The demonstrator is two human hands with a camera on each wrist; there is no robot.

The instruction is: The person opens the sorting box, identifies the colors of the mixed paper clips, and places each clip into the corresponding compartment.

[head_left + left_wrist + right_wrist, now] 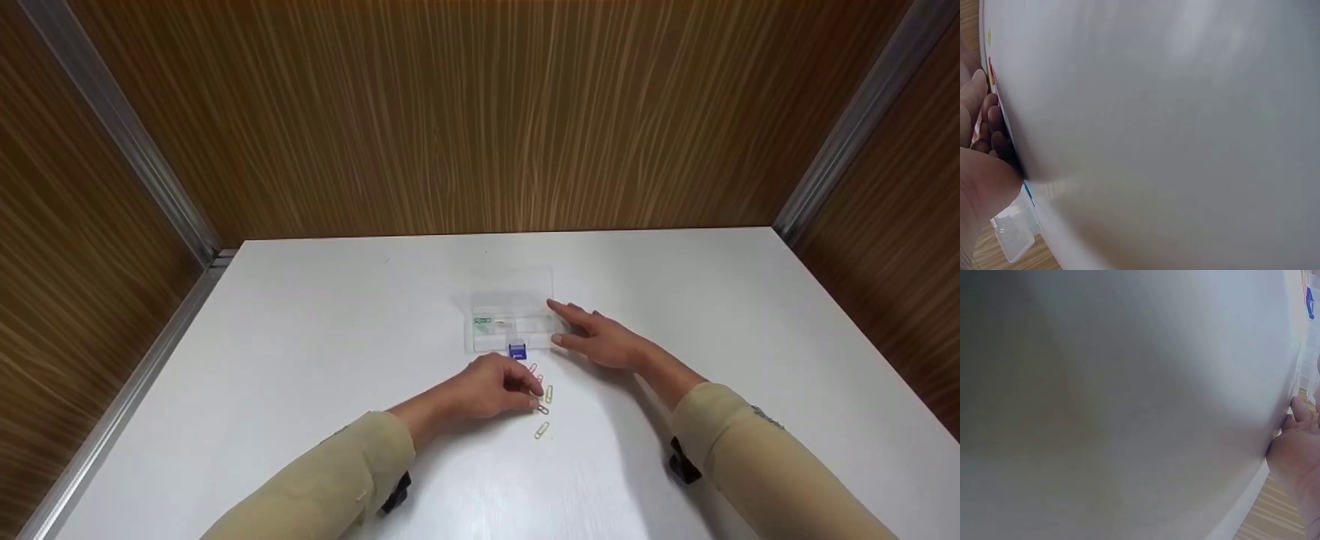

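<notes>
A clear plastic compartment box (491, 342) stands with its transparent lid (512, 281) raised at the back. Green paper clips (482, 321) lie in its back left compartment. My right hand (609, 341) is at the box's right side, fingers spread and extended against its edge. In front of the box, my left hand (495, 386) is low over the table, thumb and forefinger bent beside a reddish paper clip (543, 409). A small gap shows between those fingertips; the clip lies at the thumb tip. The left wrist view shows this hand (982, 129) from the side, its grasp partly hidden.
Yellow paper clips (541, 430) and pink paper clips (533, 368) lie loose on the white table (337, 322). A blue latch (517, 351) is on the box's front. Wood-patterned panels (450, 120) stand behind the table and at both sides.
</notes>
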